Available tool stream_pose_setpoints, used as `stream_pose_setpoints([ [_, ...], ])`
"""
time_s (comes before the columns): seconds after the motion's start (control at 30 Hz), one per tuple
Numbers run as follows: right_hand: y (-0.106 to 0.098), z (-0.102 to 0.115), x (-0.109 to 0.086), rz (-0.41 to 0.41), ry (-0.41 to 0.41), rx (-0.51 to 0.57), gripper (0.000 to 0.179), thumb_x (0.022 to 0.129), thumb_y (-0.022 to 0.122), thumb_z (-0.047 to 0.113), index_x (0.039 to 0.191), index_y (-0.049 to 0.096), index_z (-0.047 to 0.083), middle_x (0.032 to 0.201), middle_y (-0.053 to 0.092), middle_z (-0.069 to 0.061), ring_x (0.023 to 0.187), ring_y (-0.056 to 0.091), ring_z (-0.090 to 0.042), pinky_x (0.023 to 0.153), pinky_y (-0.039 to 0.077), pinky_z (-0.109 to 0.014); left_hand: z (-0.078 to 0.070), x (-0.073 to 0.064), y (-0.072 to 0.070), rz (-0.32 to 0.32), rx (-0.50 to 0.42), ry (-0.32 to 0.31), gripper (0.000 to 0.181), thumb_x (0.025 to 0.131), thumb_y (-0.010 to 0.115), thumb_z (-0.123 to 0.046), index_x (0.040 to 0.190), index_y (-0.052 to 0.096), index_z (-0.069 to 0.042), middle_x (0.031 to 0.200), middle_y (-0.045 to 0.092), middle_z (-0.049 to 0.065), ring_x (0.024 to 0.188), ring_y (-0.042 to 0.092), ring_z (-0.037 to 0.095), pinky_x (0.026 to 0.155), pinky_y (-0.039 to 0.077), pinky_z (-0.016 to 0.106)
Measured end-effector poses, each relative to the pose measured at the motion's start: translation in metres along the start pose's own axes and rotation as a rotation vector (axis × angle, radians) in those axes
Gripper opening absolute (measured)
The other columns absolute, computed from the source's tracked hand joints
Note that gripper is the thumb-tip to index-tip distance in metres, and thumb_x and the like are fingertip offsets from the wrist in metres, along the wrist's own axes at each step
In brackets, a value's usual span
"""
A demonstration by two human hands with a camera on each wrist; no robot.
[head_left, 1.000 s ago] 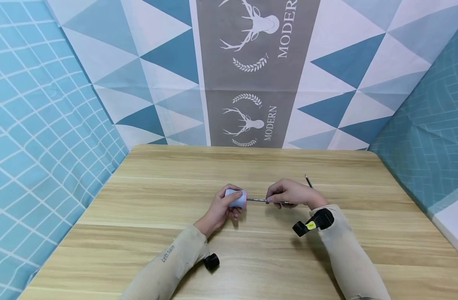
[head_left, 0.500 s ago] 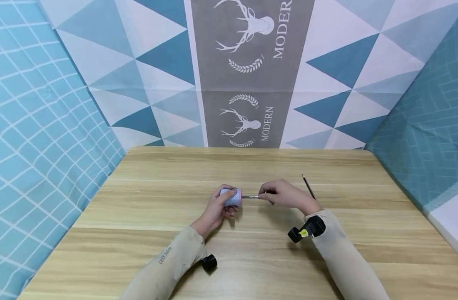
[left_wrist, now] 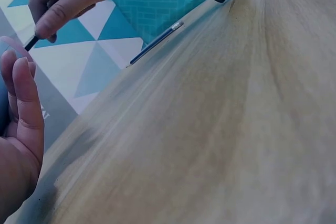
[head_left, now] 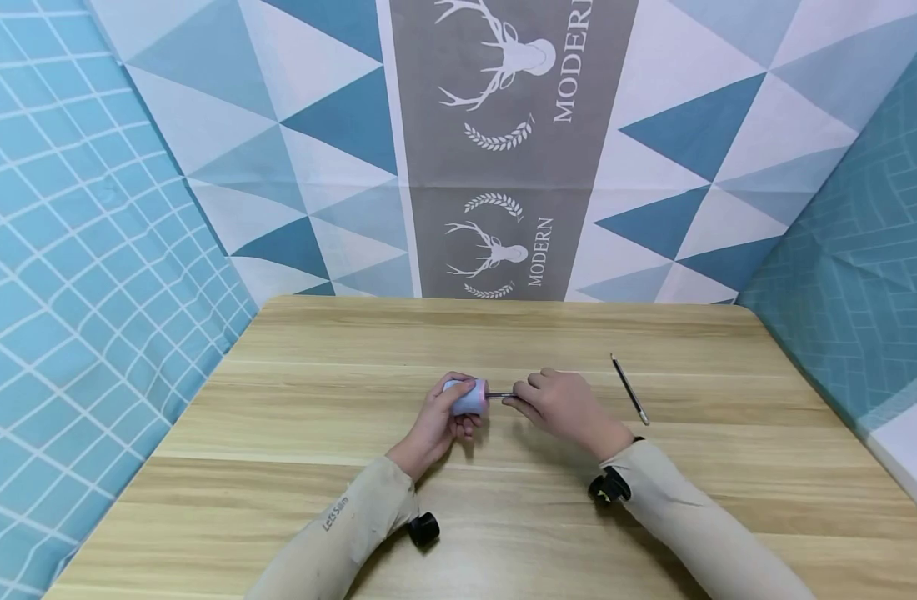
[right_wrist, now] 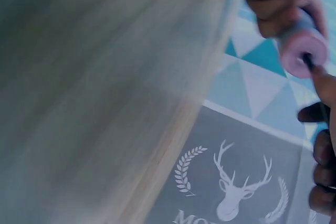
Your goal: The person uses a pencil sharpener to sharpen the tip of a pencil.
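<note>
My 2 beige sleeves (head_left: pixel 338 525) reach in over the wooden table (head_left: pixel 293 483). My left hand (head_left: pixel 439 414) grips a pale blue cylinder (head_left: pixel 464 400) above it; my right hand (head_left: pixel 567 406), just beside, pinches a thin dark rod (head_left: pixel 498 395) that runs into the hole in the cylinder's pink end. Beyond my right hand, 1 dark pencil (head_left: pixel 629 389) lies slantwise on the table. Behind stands a grey panel (head_left: pixel 428 167) with 2 white deer heads.

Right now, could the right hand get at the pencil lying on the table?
Probably yes: the pencil lies near the right hand, with nothing seen between them. But that hand pinches the thin rod running into the cylinder, so it would likely need to let go first.
</note>
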State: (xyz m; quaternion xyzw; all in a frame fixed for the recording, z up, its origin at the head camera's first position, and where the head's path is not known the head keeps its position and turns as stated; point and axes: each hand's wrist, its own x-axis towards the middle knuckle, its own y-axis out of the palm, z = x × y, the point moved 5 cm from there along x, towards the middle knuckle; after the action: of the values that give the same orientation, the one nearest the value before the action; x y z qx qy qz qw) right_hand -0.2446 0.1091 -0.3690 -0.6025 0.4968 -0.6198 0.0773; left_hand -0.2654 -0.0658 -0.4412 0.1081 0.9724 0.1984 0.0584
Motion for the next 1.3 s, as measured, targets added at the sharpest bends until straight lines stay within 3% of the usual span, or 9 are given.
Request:
stream_pose_setpoints([
  [0.17, 0.001, 0.008, 0.0, -0.027, -0.142, -0.196, 0.051, 0.111, 0.027, 0.03, 0.08, 0.061, 0.008, 0.059, 0.055, 0.0, 0.047, 0.047, -0.013, 0.039, 0.042, -0.024, -0.001, -0.001, 0.001, 0.016, -0.023, 0.002, 0.008, 0.098, 0.051, -0.017, 0.095, 0.058, -0.018, 0.072, 0.062, 0.007, 0.045, 0.056, 0.01, 0.039, 0.047, 0.02],
  [0.33, 0.001, 0.01, 0.003, 0.035, -0.136, -0.125, 0.047, 0.11, 0.032, 0.027, 0.077, 0.058, 0.009, 0.053, 0.05, 0.002, 0.043, 0.041, -0.009, 0.036, 0.039, -0.023, 0.0, -0.002, 0.001, 0.017, -0.028, -0.002, 0.005, 0.097, 0.053, -0.018, 0.095, 0.058, -0.017, 0.071, 0.062, 0.007, 0.044, 0.056, 0.01, 0.037, 0.047, 0.02],
  [0.53, 0.005, -0.002, 0.01, 0.307, 0.162, 0.308, 0.037, 0.099, 0.061, 0.021, 0.066, 0.044, 0.017, 0.052, 0.029, 0.014, 0.045, 0.025, 0.0, 0.04, 0.027, -0.019, 0.0, -0.003, 0.002, 0.019, -0.036, 0.007, 0.006, 0.097, 0.054, -0.018, 0.092, 0.057, -0.018, 0.069, 0.062, 0.007, 0.044, 0.057, 0.01, 0.037, 0.047, 0.02],
  [0.67, 0.013, -0.012, 0.01, 0.531, 0.439, 0.676, 0.04, 0.101, 0.058, 0.019, 0.064, 0.045, 0.016, 0.054, 0.03, 0.013, 0.047, 0.026, -0.001, 0.045, 0.026, -0.019, 0.001, -0.003, 0.002, 0.026, -0.02, 0.016, 0.005, 0.096, 0.056, -0.018, 0.092, 0.058, -0.019, 0.067, 0.062, 0.007, 0.044, 0.057, 0.01, 0.037, 0.048, 0.02],
  [0.87, 0.026, -0.021, -0.003, 0.848, 0.924, 1.188, 0.044, 0.104, 0.051, 0.03, 0.065, 0.052, 0.009, 0.047, 0.027, 0.006, 0.041, 0.021, -0.008, 0.039, 0.018, -0.022, 0.0, -0.004, 0.003, 0.056, 0.008, 0.034, 0.007, 0.096, 0.055, -0.015, 0.095, 0.06, -0.02, 0.065, 0.061, 0.008, 0.044, 0.057, 0.01, 0.037, 0.049, 0.022],
  [0.97, 0.03, -0.021, -0.01, 0.97, 1.083, 1.369, 0.045, 0.103, 0.049, 0.032, 0.065, 0.051, 0.008, 0.046, 0.025, 0.006, 0.04, 0.02, -0.007, 0.039, 0.015, -0.021, -0.001, -0.004, 0.003, 0.066, 0.017, 0.043, 0.007, 0.095, 0.055, -0.014, 0.096, 0.061, -0.018, 0.064, 0.061, 0.009, 0.043, 0.057, 0.011, 0.036, 0.049, 0.023],
  [1.13, 0.032, -0.019, -0.015, 1.054, 1.155, 1.49, 0.044, 0.104, 0.045, 0.033, 0.067, 0.05, 0.01, 0.044, 0.025, 0.008, 0.04, 0.022, -0.005, 0.038, 0.015, -0.019, -0.002, -0.005, 0.004, 0.078, 0.03, 0.049, 0.006, 0.094, 0.056, -0.015, 0.096, 0.06, -0.018, 0.064, 0.06, 0.009, 0.043, 0.057, 0.011, 0.036, 0.048, 0.023],
  [1.2, 0.031, -0.02, -0.013, 1.026, 1.11, 1.44, 0.044, 0.105, 0.046, 0.033, 0.07, 0.054, 0.008, 0.044, 0.026, 0.007, 0.04, 0.023, -0.006, 0.038, 0.018, -0.019, -0.001, -0.004, 0.004, 0.079, 0.034, 0.043, 0.005, 0.095, 0.056, -0.015, 0.097, 0.061, -0.018, 0.063, 0.06, 0.009, 0.043, 0.057, 0.011, 0.035, 0.049, 0.023],
  [1.3, 0.024, -0.023, -0.007, 0.938, 0.962, 1.265, 0.043, 0.105, 0.047, 0.033, 0.079, 0.063, 0.002, 0.045, 0.036, 0.004, 0.039, 0.029, -0.008, 0.038, 0.024, -0.022, -0.001, -0.002, 0.003, 0.081, 0.038, 0.03, 0.005, 0.095, 0.056, -0.017, 0.098, 0.06, -0.016, 0.062, 0.061, 0.009, 0.042, 0.056, 0.011, 0.036, 0.049, 0.024],
])
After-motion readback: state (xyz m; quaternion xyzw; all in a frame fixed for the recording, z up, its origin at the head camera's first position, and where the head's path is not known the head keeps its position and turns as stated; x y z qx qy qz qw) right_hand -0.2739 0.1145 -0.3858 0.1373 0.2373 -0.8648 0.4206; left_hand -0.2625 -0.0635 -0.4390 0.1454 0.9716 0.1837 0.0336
